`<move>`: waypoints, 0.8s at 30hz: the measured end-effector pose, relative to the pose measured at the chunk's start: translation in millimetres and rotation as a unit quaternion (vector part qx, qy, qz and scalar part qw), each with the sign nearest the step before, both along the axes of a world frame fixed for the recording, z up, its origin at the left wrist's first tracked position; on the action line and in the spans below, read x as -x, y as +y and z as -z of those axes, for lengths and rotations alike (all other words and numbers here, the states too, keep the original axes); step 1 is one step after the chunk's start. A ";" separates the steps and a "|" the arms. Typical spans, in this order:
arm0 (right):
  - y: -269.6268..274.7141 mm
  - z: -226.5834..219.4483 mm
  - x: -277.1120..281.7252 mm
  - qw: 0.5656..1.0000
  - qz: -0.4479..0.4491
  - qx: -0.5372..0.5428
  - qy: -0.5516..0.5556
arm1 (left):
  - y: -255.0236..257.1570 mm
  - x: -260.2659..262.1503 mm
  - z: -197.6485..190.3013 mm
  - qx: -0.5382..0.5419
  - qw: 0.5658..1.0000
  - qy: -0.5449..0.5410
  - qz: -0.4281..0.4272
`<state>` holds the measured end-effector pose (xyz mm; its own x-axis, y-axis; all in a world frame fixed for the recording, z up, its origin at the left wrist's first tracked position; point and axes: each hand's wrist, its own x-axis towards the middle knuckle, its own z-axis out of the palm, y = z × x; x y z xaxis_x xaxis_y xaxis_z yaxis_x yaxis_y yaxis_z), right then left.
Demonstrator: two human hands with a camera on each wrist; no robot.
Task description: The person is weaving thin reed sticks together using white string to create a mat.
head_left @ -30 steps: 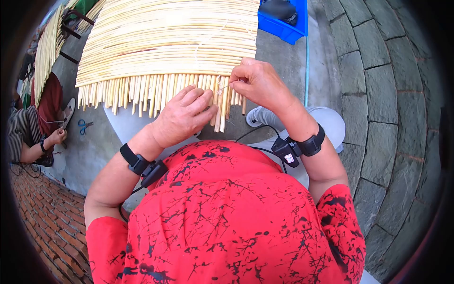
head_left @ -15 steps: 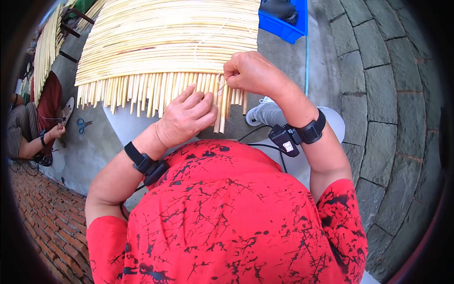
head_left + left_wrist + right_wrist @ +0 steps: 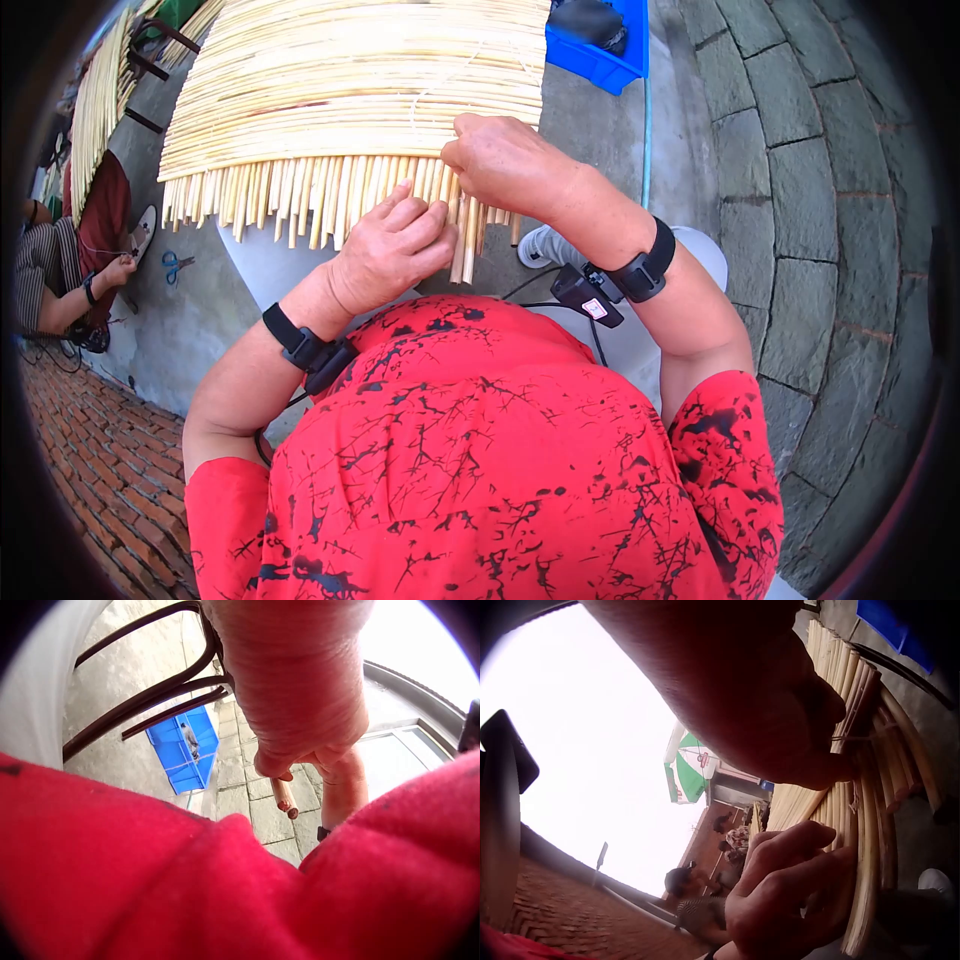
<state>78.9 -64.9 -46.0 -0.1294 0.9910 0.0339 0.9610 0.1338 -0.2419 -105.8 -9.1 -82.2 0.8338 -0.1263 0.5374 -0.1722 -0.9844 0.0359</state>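
A mat of pale sticks has its uneven stick ends towards the person. The left hand grips stick ends at the mat's near edge; in the left wrist view two stick ends stick out below that hand. Just above and to its right, the right hand has its fingertips bent down at the mat's near right corner. Thin string runs from the right hand's pinched fingers across the sticks, beside a small knot. The left hand lies below them. The right fingertips are hidden from above.
A blue crate holding something dark stands beyond the mat's right side. At the left another person's hand and blue-handled scissors are in view. Dark chair legs show in the left wrist view.
The right hand has moved left and slightly up, over the mat's near edge, and now covers where the string showed. The left hand has stayed nearly in place on the sticks.
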 end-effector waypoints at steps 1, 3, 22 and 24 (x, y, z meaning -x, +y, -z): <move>-2.8 -1.5 -1.8 1.000 -0.016 -0.019 0.015 | -0.1 0.3 -0.5 0.007 1.000 0.003 0.001; -7.0 -5.2 -2.3 0.998 -0.033 -0.038 0.031 | -0.6 -0.7 -3.4 0.006 1.000 -0.005 -0.001; 12.2 1.6 -78.6 0.953 0.168 -0.234 0.090 | -2.7 -5.6 -9.2 0.000 0.999 -0.033 -0.012; 5.0 13.8 -80.2 0.951 0.153 -0.252 0.095 | -3.9 -5.5 -13.1 0.005 0.999 -0.031 -0.011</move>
<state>159.1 -59.8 -59.8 0.2180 0.8334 0.5079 0.9186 0.0005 -0.3951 -100.4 -12.9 -69.1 0.8010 -0.1019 0.5899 -0.1520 -0.9877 0.0357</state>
